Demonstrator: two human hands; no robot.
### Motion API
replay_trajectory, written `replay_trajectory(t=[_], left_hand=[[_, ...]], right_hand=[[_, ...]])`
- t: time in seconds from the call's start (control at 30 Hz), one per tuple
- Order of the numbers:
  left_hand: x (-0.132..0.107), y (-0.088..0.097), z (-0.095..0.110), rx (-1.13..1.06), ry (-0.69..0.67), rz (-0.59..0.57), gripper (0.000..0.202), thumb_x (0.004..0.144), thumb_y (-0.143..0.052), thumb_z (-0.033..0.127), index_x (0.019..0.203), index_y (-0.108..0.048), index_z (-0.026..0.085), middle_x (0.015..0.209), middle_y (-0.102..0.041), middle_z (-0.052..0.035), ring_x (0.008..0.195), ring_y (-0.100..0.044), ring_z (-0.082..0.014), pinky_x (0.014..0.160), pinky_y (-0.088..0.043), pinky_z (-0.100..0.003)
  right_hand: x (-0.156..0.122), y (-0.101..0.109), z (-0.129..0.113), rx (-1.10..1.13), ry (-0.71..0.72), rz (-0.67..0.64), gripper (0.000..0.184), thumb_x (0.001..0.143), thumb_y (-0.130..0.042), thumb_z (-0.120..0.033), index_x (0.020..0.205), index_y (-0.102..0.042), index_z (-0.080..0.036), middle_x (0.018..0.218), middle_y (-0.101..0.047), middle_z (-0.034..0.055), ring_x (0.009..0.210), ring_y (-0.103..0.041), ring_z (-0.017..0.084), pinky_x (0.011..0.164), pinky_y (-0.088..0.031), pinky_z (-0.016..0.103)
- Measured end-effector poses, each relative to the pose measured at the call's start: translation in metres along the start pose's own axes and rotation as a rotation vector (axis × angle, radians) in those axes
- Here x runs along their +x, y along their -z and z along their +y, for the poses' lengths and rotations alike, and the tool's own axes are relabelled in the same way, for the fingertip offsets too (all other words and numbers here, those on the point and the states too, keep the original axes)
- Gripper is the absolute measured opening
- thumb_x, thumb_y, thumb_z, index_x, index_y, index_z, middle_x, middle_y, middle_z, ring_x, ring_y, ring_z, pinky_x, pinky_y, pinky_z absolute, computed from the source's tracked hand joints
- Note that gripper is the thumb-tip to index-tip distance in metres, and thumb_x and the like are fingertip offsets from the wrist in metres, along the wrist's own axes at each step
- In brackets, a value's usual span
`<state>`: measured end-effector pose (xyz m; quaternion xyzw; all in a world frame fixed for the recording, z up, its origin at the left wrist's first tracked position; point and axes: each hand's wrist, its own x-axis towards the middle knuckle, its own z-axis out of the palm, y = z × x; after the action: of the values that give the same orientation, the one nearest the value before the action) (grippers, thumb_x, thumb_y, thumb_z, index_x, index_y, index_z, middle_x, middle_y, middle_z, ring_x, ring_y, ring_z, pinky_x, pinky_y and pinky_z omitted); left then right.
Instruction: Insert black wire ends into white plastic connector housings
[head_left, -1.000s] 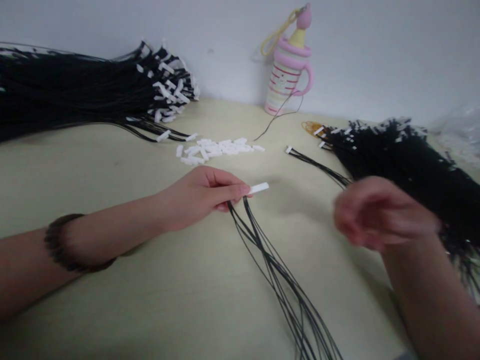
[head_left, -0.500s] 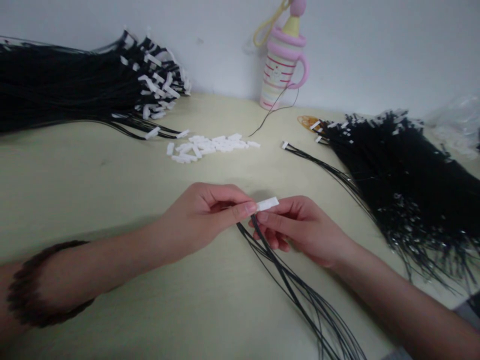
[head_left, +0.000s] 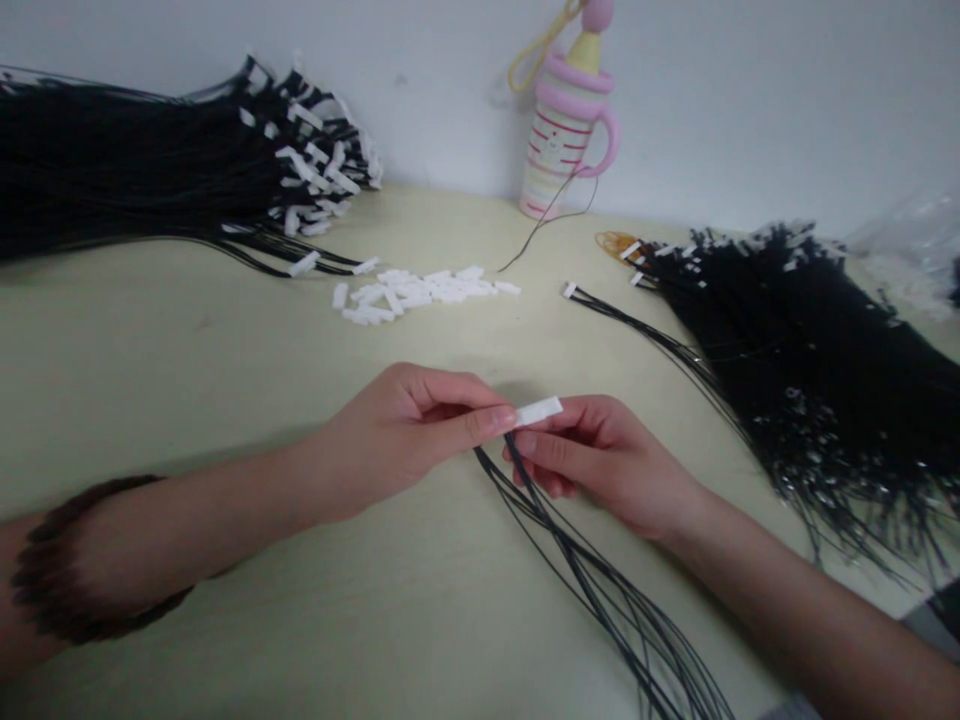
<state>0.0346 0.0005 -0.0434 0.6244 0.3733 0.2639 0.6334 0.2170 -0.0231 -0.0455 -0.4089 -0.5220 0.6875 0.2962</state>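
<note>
My left hand (head_left: 409, 430) pinches one end of a small white plastic connector (head_left: 538, 410) above the pale table (head_left: 187, 360). My right hand (head_left: 600, 455) is closed right beside it, fingers pinched on thin black wires (head_left: 592, 580) just under the connector. The wires run from the connector down to the lower right edge of the view. A dark beaded bracelet (head_left: 82, 560) sits on my left wrist.
A heap of loose white connectors (head_left: 420, 292) lies behind my hands. A big bundle of black wires with white connectors (head_left: 172, 175) fills the back left, another black bundle (head_left: 810, 350) the right. A pink striped bottle (head_left: 566, 130) stands by the wall. Clear plastic bag (head_left: 911, 250) at far right.
My right hand came in from the right and closed on the wires beside the connector. My left hand kept its pinch, and in the last half second little has moved.
</note>
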Motion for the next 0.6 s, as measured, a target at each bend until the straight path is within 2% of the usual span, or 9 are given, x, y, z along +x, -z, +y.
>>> replay_trajectory(t=[0.13,0.23,0.33,0.4,0.47,0.5,0.53,0.57,0.6], left_hand=[[0.000,0.000,-0.001,0.034,0.040,0.026,0.015,0.077,-0.060,0.030,0.080,-0.072,0.023,0.073,-0.068,0.0029,0.071,-0.057,-0.0118,0.065,-0.042,-0.019],[0.000,0.001,-0.001,0.012,0.065,0.053,0.013,0.076,-0.062,0.029,0.073,-0.072,0.022,0.066,-0.065,0.0047,0.064,-0.051,-0.0090,0.059,-0.038,-0.017],[0.001,0.003,-0.003,-0.088,0.078,0.098,0.014,0.076,-0.062,0.028,0.068,-0.071,0.022,0.059,-0.060,0.0057,0.058,-0.046,-0.0070,0.056,-0.036,-0.016],[0.003,0.004,-0.005,-0.171,0.100,0.116,0.012,0.075,-0.063,0.028,0.071,-0.071,0.022,0.062,-0.061,0.0046,0.060,-0.047,-0.0075,0.057,-0.036,-0.017],[0.004,0.006,-0.007,-0.256,0.111,0.111,0.011,0.074,-0.064,0.028,0.073,-0.072,0.021,0.065,-0.062,0.0028,0.063,-0.050,-0.0083,0.059,-0.037,-0.018],[0.005,0.006,-0.008,-0.292,0.108,0.105,0.011,0.074,-0.065,0.028,0.073,-0.072,0.020,0.066,-0.063,0.0020,0.064,-0.050,-0.0083,0.060,-0.037,-0.018],[0.005,0.007,-0.009,-0.322,0.103,0.101,0.011,0.074,-0.065,0.028,0.073,-0.071,0.018,0.066,-0.063,0.0015,0.063,-0.050,-0.0080,0.060,-0.037,-0.019],[0.006,0.007,-0.009,-0.348,0.099,0.099,0.012,0.074,-0.065,0.027,0.073,-0.071,0.017,0.065,-0.062,0.0011,0.063,-0.050,-0.0074,0.060,-0.037,-0.018],[0.006,0.007,-0.009,-0.371,0.099,0.102,0.012,0.074,-0.066,0.027,0.072,-0.071,0.016,0.065,-0.062,0.0006,0.062,-0.049,-0.0070,0.060,-0.037,-0.018]], right_hand=[[0.001,-0.002,-0.001,-0.013,0.030,-0.026,0.013,0.077,-0.056,-0.017,0.065,-0.057,-0.011,0.054,-0.050,-0.0046,0.044,-0.038,0.002,0.041,-0.029,0.014],[-0.002,0.001,-0.007,-0.048,-0.029,-0.048,0.005,0.069,-0.057,-0.007,0.067,-0.056,-0.012,0.051,-0.050,-0.0060,0.042,-0.038,0.001,0.039,-0.028,0.013],[-0.011,0.016,-0.020,0.131,-0.033,-0.019,0.025,0.064,-0.055,-0.004,0.086,-0.060,-0.015,0.048,-0.051,-0.0085,0.036,-0.035,0.001,0.035,-0.023,0.011],[-0.019,0.034,-0.030,0.394,0.056,-0.023,0.030,0.068,-0.043,-0.011,0.091,-0.062,-0.016,0.047,-0.052,-0.0105,0.034,-0.036,-0.002,0.037,-0.021,0.011],[-0.029,0.056,-0.036,0.723,0.204,-0.074,0.043,0.070,-0.023,-0.018,0.079,-0.064,-0.012,0.054,-0.060,-0.0096,0.035,-0.038,-0.004,0.040,-0.021,0.013],[-0.034,0.066,-0.038,0.965,0.318,-0.127,0.043,0.069,-0.023,-0.021,0.074,-0.065,-0.012,0.063,-0.064,-0.0099,0.036,-0.039,-0.006,0.040,-0.020,0.013],[-0.039,0.076,-0.040,1.283,0.371,-0.263,0.028,0.068,-0.040,-0.018,0.070,-0.067,-0.016,0.071,-0.068,-0.0062,0.037,-0.042,-0.004,0.038,-0.022,0.010],[-0.043,0.086,-0.041,1.661,0.355,-0.469,0.026,0.069,-0.045,-0.010,0.075,-0.069,-0.017,0.084,-0.070,-0.0035,0.042,-0.048,-0.003,0.037,-0.023,0.009],[-0.048,0.094,-0.043,2.072,0.278,-0.789,0.034,0.071,-0.043,-0.001,0.086,-0.069,-0.018,0.098,-0.068,-0.0004,0.050,-0.056,-0.001,0.036,-0.024,0.009]])
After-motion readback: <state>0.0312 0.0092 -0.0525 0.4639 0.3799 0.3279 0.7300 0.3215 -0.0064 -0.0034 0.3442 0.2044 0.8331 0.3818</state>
